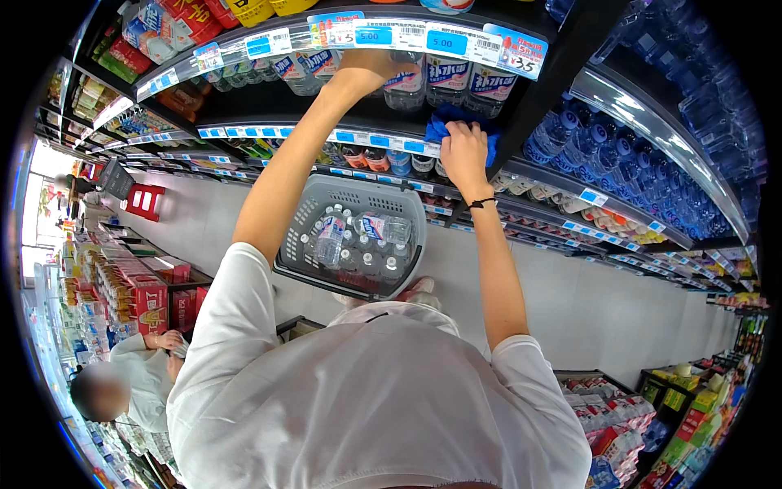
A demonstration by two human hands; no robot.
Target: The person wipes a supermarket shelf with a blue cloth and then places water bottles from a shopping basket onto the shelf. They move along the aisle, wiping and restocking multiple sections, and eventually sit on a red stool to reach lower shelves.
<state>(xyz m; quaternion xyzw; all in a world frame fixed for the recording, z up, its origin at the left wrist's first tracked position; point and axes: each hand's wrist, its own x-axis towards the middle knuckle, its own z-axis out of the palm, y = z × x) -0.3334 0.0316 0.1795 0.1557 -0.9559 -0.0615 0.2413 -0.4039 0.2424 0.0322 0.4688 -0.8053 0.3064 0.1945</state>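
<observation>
My left hand [365, 72] reaches into a shelf bay, its thumb across the label of a clear plastic drink bottle [404, 91]. The price strip above hides its fingertips. Two similar bottles, a middle bottle [448, 80] and an end bottle [490, 88], stand upright to the right. My right hand [465, 150] presses a bunched blue cloth [441, 123] on the shelf's front edge, below these bottles. Between my arms, a grey plastic shopping basket [400, 269] holds several clear bottles. Most of those stand upright, while two lie on top, including a labelled bottle [383, 227].
Price-tag rails [366, 139] run along the shelf fronts. A dark upright post [544, 101] divides this bay from shelved water bottles [586, 137] at right. Behind me at left is another person [143, 379], near stacked cartons [149, 299]. A red stool [143, 202] stands on the floor.
</observation>
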